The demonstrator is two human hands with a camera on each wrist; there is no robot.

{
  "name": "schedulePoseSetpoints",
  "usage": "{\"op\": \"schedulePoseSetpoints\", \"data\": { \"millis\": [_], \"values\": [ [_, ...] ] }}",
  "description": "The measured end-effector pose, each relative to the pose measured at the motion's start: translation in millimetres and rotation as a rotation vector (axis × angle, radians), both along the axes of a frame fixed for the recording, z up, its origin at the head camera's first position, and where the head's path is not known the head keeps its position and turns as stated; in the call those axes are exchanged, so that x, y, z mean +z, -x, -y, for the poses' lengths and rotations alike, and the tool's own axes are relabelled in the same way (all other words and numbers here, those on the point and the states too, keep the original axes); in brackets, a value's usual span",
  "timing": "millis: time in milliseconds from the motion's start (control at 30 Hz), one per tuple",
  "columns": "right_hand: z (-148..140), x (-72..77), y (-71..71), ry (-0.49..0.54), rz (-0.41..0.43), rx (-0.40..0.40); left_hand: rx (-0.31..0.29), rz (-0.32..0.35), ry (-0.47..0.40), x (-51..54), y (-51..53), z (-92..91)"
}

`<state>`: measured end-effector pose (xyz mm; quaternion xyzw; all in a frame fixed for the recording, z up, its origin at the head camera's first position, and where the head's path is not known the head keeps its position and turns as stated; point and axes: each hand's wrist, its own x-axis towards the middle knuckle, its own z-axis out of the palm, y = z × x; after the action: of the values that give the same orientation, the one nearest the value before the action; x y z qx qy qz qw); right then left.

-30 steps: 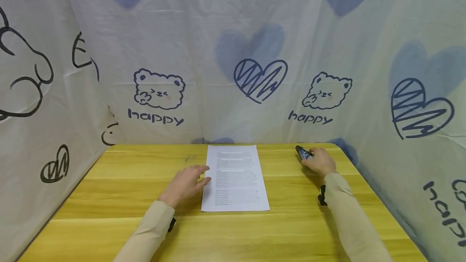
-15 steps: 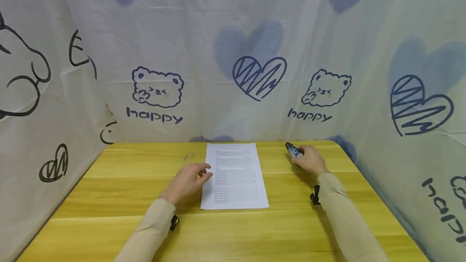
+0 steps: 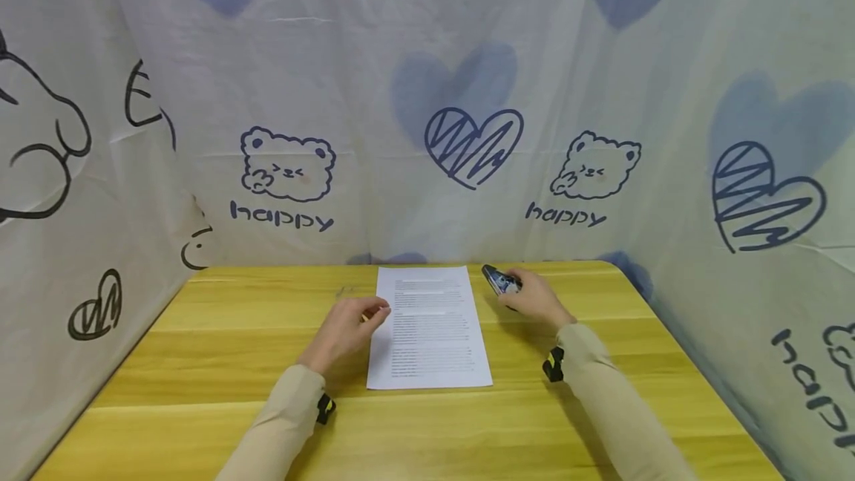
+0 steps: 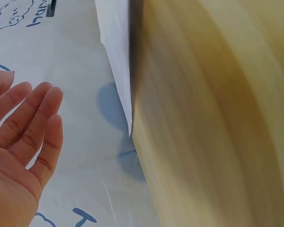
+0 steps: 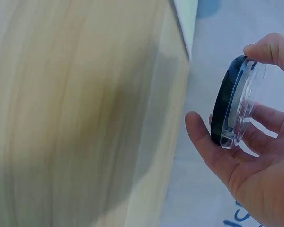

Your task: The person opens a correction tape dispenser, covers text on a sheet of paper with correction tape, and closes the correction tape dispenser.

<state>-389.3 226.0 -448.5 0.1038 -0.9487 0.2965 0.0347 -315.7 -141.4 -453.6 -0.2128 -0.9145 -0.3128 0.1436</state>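
Observation:
On the table lies a printed white sheet of paper (image 3: 430, 340), its far edge near the table's back. Over its left edge hovers my left hand (image 3: 344, 332), thumb and fingers loosely bent and holding nothing; the left wrist view shows these fingers (image 4: 45, 127) apart from the sheet. To the right of the paper, my right hand (image 3: 537, 298) holds a flat, rounded plastic thing (image 3: 501, 282) above the table. In the right wrist view that plastic thing (image 5: 232, 101) has a black side and a clear side, between thumb and fingers. Its exact kind is unclear.
The pale yellow wooden table (image 3: 427, 436) reaches back to a white cloth (image 3: 387, 206) printed with hearts, bears and "happy". Cloth hangs at the left and right sides too. Black bands sit on both wrists.
My right hand has moved left toward the paper, carrying the plastic thing. The left hand stays by the sheet's left edge, its thumb and fingertips closer together.

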Motion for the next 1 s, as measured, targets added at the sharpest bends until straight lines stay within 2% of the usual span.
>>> {"op": "schedulePoseSetpoints", "data": {
  "millis": [167,433,600,733,900,1000],
  "values": [
    [12.4,2.0,-2.1,0.009,-0.011,0.017,-0.021,-0.012,-0.014,1.2,1.8,-4.9],
    [31.7,1.0,-5.4,-0.007,-0.024,0.111,-0.002,0.005,-0.015,4.2,6.1,-10.7],
    [46.9,3.7,-11.5,0.048,0.007,0.19,0.005,0.005,-0.032,8.8,10.6,-14.9],
    [59.4,5.2,-14.4,0.035,0.022,0.279,-0.009,0.021,-0.043,11.9,13.3,-17.4],
    [74.5,2.5,-16.8,0.022,0.049,0.394,-0.048,0.009,-0.075,9.8,15.2,-20.2],
    [82.0,1.9,-18.7,0.031,0.077,0.417,-0.049,-0.011,-0.083,8.3,15.5,-23.6]
  ]
}}
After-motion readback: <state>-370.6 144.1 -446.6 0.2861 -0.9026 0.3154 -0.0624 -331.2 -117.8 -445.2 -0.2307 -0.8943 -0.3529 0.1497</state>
